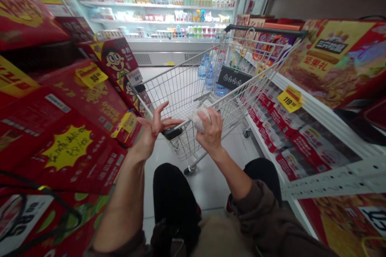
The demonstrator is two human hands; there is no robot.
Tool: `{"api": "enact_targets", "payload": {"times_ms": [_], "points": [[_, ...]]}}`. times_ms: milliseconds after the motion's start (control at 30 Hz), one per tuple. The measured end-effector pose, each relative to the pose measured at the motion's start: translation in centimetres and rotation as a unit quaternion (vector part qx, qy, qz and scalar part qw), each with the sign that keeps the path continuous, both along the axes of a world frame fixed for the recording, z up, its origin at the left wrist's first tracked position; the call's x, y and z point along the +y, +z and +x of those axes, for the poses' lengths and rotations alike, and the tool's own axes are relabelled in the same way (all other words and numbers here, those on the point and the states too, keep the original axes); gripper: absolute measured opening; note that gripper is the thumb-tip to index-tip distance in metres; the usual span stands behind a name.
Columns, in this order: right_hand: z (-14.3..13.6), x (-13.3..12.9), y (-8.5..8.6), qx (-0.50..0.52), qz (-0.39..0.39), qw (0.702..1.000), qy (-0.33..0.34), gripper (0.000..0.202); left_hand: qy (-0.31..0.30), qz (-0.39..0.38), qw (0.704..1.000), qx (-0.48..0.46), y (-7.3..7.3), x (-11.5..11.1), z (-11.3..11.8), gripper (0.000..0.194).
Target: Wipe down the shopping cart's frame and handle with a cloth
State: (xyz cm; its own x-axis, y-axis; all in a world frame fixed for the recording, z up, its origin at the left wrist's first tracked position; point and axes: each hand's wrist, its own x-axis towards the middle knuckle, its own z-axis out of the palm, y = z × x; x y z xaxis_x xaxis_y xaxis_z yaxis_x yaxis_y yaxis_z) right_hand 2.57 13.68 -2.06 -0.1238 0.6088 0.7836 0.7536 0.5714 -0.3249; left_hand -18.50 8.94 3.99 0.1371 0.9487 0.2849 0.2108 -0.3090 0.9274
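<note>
My right hand point(211, 128) is closed around a white crumpled wad point(198, 119); whether it is cloth or paper I cannot tell. It is held at the near rim of a wire shopping cart point(176, 80). To the left, my left hand point(153, 128) is empty, its fingers stretched out and spread close to the cart's black corner piece point(173, 133). Whether those fingers touch the rim is unclear. A black sign point(234, 78) with round white symbols is fixed toward the cart's far end.
Red gift boxes point(87, 92) are stacked on the left. A white shelf point(328, 124) with boxed snacks and price tags runs along the right. Bottled water point(208, 73) shows beyond the cart wires. A lit refrigerated case point(157, 4) spans the back, across a tiled floor point(147, 176).
</note>
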Motion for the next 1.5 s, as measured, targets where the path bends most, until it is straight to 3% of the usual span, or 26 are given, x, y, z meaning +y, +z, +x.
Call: {"api": "enact_targets", "payload": {"times_ms": [133,233,367,467,633,767,933,1000,1100,1167,1267,1367,1433,1500], "points": [[-5.1,-4.1,-3.2,0.018,0.064,0.997,0.039,0.041,0.016,-0.006,1.0,0.003,0.5,-0.2,0.4,0.115],[-7.2,-5.1,-5.0,0.008,0.089,0.996,0.021,0.041,0.032,-0.013,0.999,0.029,0.7,-0.6,0.9,0.114],[-6.2,-4.2,-7.3,-0.024,0.16,0.986,0.047,0.036,0.031,-0.012,0.999,0.041,0.8,-0.8,1.2,0.115],[-4.8,-4.1,-8.4,-0.054,0.157,0.983,0.075,0.032,0.017,-0.008,1.0,0.024,0.7,-0.7,1.1,0.117],[-5.8,-4.8,-7.5,-0.059,0.213,0.968,0.116,0.028,0.022,0.003,1.0,0.016,0.4,-0.6,1.2,0.119],[-6.2,-4.0,-6.4,-0.08,0.26,0.958,0.095,0.024,0.028,-0.001,0.999,0.02,0.2,-0.7,1.5,0.117],[-3.5,-3.5,-6.9,0.007,0.167,0.984,0.054,0.024,-0.002,-0.004,1.0,0.008,0.0,-0.7,1.4,0.111],[-3.4,-4.0,-6.9,0.012,0.164,0.984,0.075,0.025,-0.006,-0.002,1.0,0.009,0.0,-0.7,1.3,0.111],[-4.1,-4.1,-6.4,-0.051,0.232,0.96,0.15,0.024,0.01,0.008,1.0,0.026,0.0,-0.9,1.4,0.112],[-4.0,-3.4,-6.2,-0.067,0.245,0.953,0.166,0.023,0.009,0.012,0.999,0.033,0.0,-0.9,1.4,0.114],[-2.1,-1.5,-6.0,0.014,0.193,0.977,0.085,0.022,-0.013,0.006,0.999,0.033,-0.1,-1.0,1.2,0.114],[-0.2,-0.7,-5.7,0.102,0.158,0.982,-0.017,0.028,-0.009,0.005,0.998,0.058,0.4,-0.9,1.2,0.114],[-0.1,-1.2,-5.3,0.082,0.171,0.982,0.001,0.028,0.024,0.013,0.993,0.117,0.9,-0.8,1.7,0.114],[-0.9,-1.8,-5.1,0.014,0.206,0.977,0.061,0.027,0.078,0.02,0.974,0.21,1.3,-0.7,2.8,0.113]]}}
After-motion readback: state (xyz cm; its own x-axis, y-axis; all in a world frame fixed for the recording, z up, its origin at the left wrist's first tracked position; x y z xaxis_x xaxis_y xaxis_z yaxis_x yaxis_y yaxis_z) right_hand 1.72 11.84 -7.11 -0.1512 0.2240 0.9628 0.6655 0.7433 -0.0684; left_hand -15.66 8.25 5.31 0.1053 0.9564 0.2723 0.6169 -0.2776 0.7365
